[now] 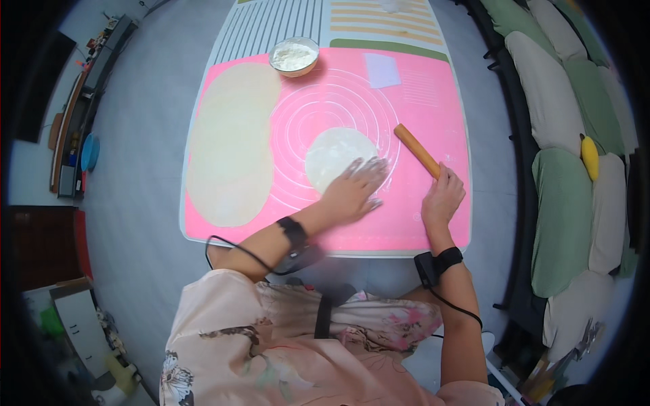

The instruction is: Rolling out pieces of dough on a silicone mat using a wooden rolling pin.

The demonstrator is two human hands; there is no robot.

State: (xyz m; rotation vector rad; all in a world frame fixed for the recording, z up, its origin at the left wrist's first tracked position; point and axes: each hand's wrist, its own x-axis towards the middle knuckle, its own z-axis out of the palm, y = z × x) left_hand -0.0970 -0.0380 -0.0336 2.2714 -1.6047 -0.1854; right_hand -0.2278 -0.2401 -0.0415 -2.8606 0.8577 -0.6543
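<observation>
A round, flattened piece of dough lies on the pink pastry mat, over its printed rings. My left hand rests on the lower right edge of this dough, fingers stretched out, with white flour on the fingertips. My right hand is closed round the near end of a wooden rolling pin, which slants up and to the left across the mat's right side. A large, long sheet of rolled-out dough covers the left part of the mat.
A glass bowl of flour stands at the mat's far edge. A pale dough scraper lies far right on the mat. The mat covers a table with a striped cloth. A sofa with green and beige cushions runs along the right.
</observation>
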